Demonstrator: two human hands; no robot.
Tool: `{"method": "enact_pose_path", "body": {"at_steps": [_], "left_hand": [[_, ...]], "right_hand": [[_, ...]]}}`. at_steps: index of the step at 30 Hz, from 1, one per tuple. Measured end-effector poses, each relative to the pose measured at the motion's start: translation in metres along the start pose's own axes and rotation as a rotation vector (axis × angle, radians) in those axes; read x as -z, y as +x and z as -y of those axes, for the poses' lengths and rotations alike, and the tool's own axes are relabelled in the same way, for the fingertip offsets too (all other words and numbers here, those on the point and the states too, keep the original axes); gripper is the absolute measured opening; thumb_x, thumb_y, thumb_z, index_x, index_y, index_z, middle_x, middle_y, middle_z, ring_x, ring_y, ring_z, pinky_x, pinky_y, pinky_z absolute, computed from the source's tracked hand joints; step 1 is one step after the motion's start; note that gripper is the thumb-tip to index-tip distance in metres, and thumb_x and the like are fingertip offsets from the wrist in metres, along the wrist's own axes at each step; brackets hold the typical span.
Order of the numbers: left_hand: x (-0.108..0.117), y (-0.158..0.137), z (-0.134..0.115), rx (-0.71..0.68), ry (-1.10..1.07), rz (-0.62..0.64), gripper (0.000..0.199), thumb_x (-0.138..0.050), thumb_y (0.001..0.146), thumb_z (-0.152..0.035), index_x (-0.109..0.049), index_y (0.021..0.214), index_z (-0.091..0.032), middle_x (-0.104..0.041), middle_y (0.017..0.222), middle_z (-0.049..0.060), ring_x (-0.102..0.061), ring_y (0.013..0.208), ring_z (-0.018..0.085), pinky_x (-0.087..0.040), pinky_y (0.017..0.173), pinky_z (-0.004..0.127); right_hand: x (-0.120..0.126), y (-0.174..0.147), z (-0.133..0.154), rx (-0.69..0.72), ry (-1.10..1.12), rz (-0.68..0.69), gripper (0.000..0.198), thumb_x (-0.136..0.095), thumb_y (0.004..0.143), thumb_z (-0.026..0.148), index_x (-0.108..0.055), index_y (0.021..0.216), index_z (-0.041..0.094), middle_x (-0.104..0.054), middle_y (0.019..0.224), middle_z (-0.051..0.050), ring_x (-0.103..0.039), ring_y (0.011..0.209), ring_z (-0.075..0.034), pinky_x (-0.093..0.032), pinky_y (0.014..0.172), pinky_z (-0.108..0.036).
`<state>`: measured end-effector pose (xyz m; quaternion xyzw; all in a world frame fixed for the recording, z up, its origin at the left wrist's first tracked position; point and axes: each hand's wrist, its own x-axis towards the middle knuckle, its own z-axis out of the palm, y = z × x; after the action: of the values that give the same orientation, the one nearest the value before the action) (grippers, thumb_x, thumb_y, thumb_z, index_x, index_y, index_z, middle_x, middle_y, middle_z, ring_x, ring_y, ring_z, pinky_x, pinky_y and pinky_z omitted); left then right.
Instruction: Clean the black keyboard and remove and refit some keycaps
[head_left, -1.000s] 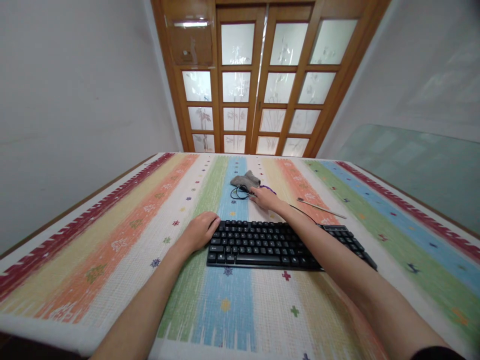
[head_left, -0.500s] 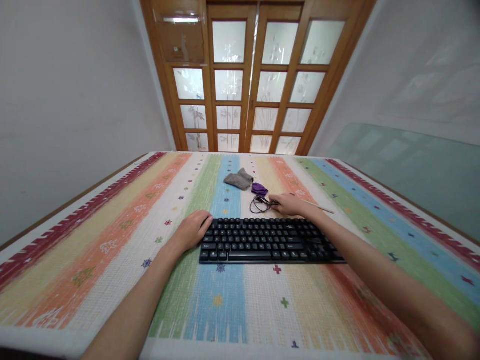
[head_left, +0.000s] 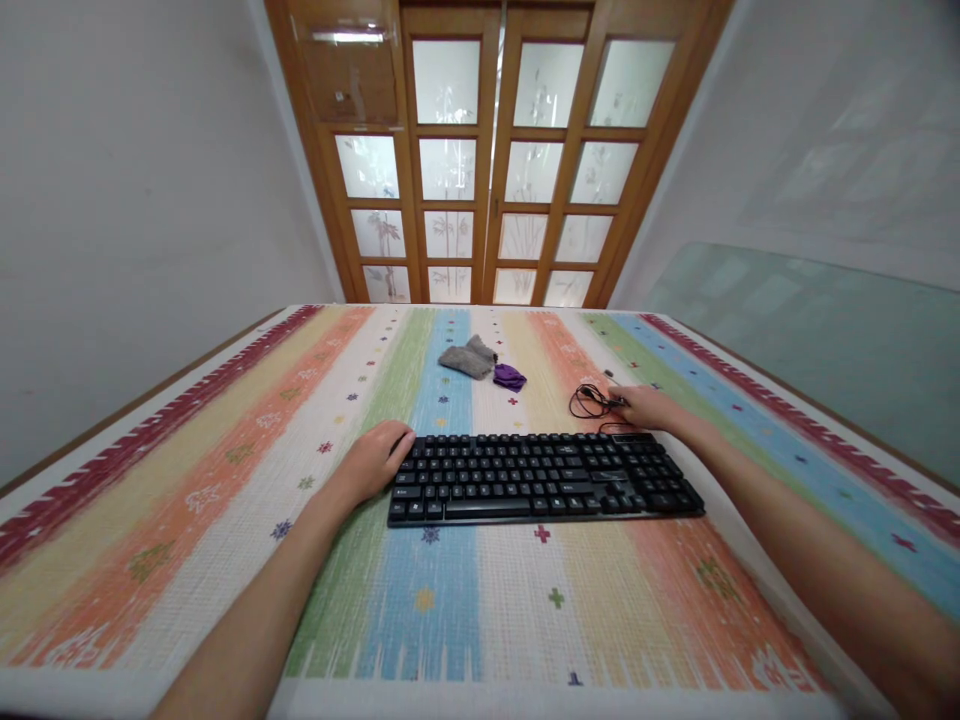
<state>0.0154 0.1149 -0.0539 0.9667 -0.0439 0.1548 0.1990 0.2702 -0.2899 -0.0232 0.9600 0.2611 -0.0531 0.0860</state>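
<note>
A black keyboard (head_left: 517,478) lies flat on the striped tablecloth in front of me. My left hand (head_left: 379,455) is closed on its upper left corner, with the thumb at the edge and the other fingertips hidden. Beyond the keyboard's right end, my right hand (head_left: 641,407) grips a looped black cable (head_left: 589,402) between thumb and fingers. The loops hang out to the left of that hand. A strand of cable runs down to the keyboard's back edge. Just behind the right hand shows the dark tip of a thin pale stick (head_left: 610,376), mostly hidden.
A grey cloth (head_left: 469,358) and a small folded purple cloth (head_left: 510,377) lie beyond the keyboard. The tablecloth (head_left: 225,540) covers the table. Wooden doors with glass panes (head_left: 450,170) stand behind it, and a pale green panel (head_left: 810,330) is at the right.
My right hand has moved right with the looped cable, away from the purple cloth. The keyboard's right end now shows uncovered. My left hand stays at the keyboard's corner; the view has shifted slightly.
</note>
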Motion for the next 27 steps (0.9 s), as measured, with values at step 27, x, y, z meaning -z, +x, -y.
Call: {"method": "enact_pose_path", "body": {"at_steps": [27], "left_hand": [[0.002, 0.001, -0.001, 0.029, -0.032, 0.018, 0.040, -0.029, 0.097, -0.043, -0.060, 0.089, -0.020, -0.067, 0.091, 0.009, -0.063, 0.090, 0.024, -0.048, 0.086, 0.039]], "right_hand": [[0.050, -0.059, 0.031, -0.148, 0.094, -0.363, 0.048, -0.027, 0.100, 0.036, -0.068, 0.088, 0.014, -0.072, 0.096, -0.019, -0.066, 0.088, -0.027, -0.042, 0.072, -0.033]]}}
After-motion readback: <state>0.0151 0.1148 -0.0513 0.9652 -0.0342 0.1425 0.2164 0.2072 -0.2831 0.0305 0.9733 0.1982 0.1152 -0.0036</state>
